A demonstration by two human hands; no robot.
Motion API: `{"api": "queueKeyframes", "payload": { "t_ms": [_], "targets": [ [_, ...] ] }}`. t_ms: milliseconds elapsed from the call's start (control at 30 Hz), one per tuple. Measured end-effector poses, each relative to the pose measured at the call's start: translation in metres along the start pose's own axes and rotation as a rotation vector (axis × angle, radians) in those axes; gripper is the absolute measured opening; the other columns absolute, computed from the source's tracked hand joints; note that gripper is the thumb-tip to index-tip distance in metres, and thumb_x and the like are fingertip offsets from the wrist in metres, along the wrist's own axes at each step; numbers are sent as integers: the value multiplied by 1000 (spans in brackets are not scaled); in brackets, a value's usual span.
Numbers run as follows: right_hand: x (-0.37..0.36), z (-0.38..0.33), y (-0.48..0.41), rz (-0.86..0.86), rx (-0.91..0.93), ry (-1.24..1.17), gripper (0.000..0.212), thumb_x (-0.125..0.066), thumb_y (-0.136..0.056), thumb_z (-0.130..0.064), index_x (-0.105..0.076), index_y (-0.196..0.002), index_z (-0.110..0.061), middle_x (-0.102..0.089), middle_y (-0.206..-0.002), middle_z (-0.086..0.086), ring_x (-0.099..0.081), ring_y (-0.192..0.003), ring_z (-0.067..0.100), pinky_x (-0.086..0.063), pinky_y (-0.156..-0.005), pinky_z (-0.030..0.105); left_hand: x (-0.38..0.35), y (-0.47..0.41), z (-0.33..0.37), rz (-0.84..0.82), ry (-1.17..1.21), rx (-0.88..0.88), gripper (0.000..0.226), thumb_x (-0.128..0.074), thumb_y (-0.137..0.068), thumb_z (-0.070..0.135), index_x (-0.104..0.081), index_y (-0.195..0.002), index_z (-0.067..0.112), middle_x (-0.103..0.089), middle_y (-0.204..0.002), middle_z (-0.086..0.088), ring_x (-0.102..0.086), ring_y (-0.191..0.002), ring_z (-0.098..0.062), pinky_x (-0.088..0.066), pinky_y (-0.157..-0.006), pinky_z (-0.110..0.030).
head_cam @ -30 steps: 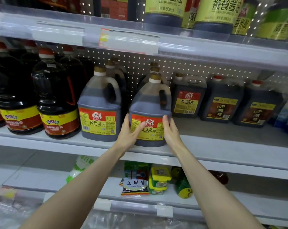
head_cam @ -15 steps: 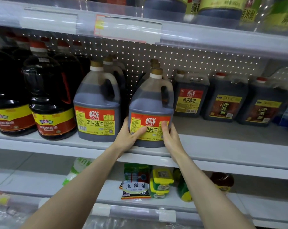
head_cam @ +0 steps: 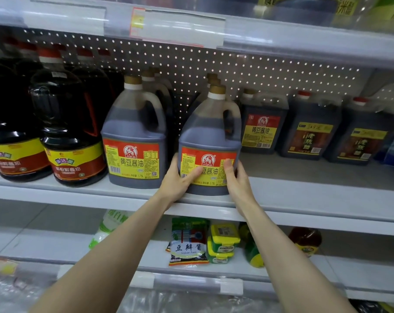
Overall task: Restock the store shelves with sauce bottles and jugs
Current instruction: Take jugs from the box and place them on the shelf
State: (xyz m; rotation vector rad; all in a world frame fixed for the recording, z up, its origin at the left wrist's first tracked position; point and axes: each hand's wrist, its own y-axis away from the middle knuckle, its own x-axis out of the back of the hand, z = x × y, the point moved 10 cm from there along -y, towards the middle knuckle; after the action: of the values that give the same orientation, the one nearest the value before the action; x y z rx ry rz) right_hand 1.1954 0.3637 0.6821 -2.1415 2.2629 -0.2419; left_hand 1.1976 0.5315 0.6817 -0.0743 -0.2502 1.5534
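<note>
Landmark: the soy sauce jug between my hands; every place below is read off it.
Jug: grey-tinted plastic, dark sauce inside, tan cap, handle on its right shoulder, red-and-yellow label facing me. It stands upright.
Jug position: its base is on the middle shelf, close to the front lip.
Left hand: clasped round the jug's lower left side, thumb laid across the label.
Right hand: clasped round the jug's lower right side, thumb upright on the label's right edge.
Fingers: grasping the jug on both sides; those wrapped behind it are hidden from me.
Left of jug: a twin jug with the same label, near it but apart, a dark gap between them.
Further left of jug: round dark bottles with red caps and yellow-and-red labels, several deep.
Behind jug: more tan caps lined up in a row; the white pegboard lies behind them.
Right of jug: a square jug, set further back on the shelf; past it are two vinegar jugs with red caps.
Below jug: the lower shelf carries a paste pouch and stacked yellow-lidded tubs, just beside each other.
Above jug: an upper shelf edge with clear tag holders; the bottles on it are cut off at the top.
</note>
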Motion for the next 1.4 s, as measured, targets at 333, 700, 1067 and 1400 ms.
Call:
{"api": "queueKeyframes", "payload": {
  "t_ms": [333,700,1067,1400],
  "targets": [
    [1,-1,1,14,-4,10,35,-43,-91,-50,-46,-120,-31,-61,-103,-13,-60,-93,0,-48,-69,13,0,0,-1,13,14,-3,61,-69,-75,42,-40,-127,30,-64,-112,12,-62,-105,-3,-48,-98,-30],
    [0,-1,1,4,-20,19,52,-41,-77,-61,-44,-120,-33,-60,-104,-15,-59,-94,0,-48,-71,12,1,-2,-5,14,-4,33,58,-68,-85,27,-39,-135,21,-63,-116,7,-61,-107,-4,-49,-93,-23],
    [4,-3,0,13,7,31,36,-46,-93,-50,-48,-122,-29,-63,-110,-9,-61,-100,4,-51,-84,22,4,3,1,3,-52,75,61,-68,-86,28,-39,-138,16,-63,-114,11,-61,-102,1,-50,-93,-21],
    [5,-14,44,41,53,20,48,-46,-100,-33,-37,-145,-19,-54,-131,-8,-53,-115,-2,-41,-88,4,16,46,5,-13,-41,140,57,-63,-90,30,-41,-139,9,-50,-141,-4,-49,-127,-10,-37,-109,-27]
  ]
}}
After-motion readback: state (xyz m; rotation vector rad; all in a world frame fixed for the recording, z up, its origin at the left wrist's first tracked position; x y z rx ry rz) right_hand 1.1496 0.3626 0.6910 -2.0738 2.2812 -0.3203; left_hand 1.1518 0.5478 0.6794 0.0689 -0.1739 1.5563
